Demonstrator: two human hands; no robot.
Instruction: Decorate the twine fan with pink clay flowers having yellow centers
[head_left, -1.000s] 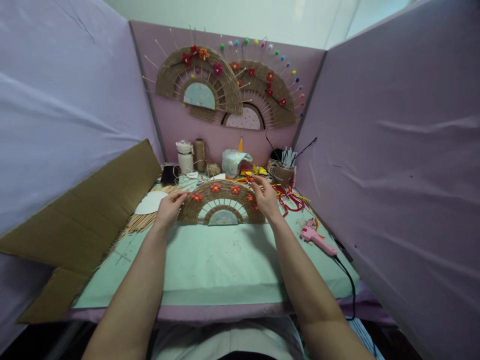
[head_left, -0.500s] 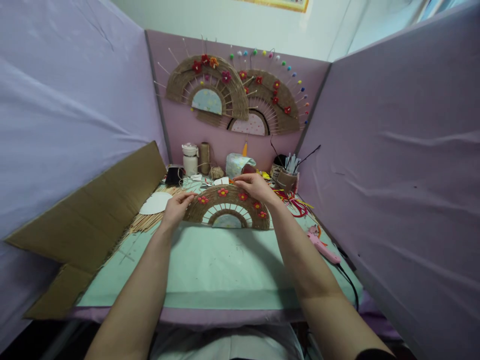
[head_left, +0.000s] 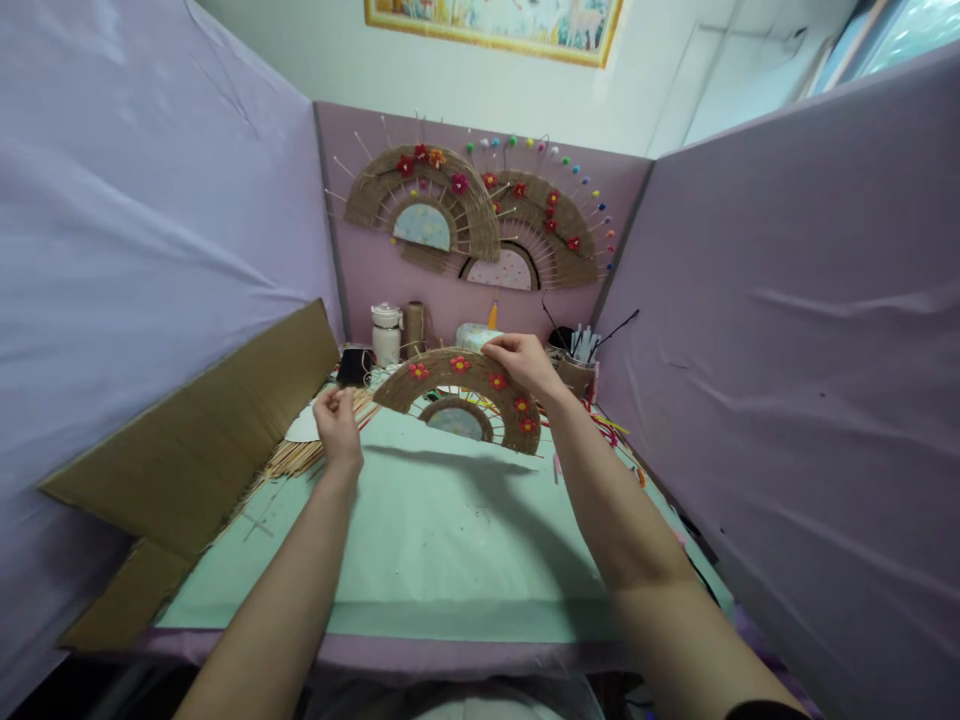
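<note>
A woven twine fan [head_left: 439, 372] shaped like a half ring, with several red flowers and a pale blue half-disc centre, hangs tilted above the table, its left side higher. My right hand [head_left: 525, 362] pinches its upper rim, right of the middle. Apart from the fan, to its left, my left hand [head_left: 337, 425] is raised with its fingers curled together; whether anything is between them cannot be made out. Below the left hand lie thin wooden sticks [head_left: 300, 457] and a white disc [head_left: 301, 425], partly covered by that hand.
Two larger woven fans [head_left: 367, 195] are fixed to the pink back panel [head_left: 375, 280]. A white jar [head_left: 386, 335], a twine spool [head_left: 414, 328] and a cup of glue sticks [head_left: 576, 375] stand at the back. Folded cardboard [head_left: 202, 440] leans at the left. Fabric walls [head_left: 787, 350] flank the table.
My left hand has let go of the fan's left side and moved away leftward. My right hand has lifted the fan off the table, and it now tilts. The camera view has tipped upward.
</note>
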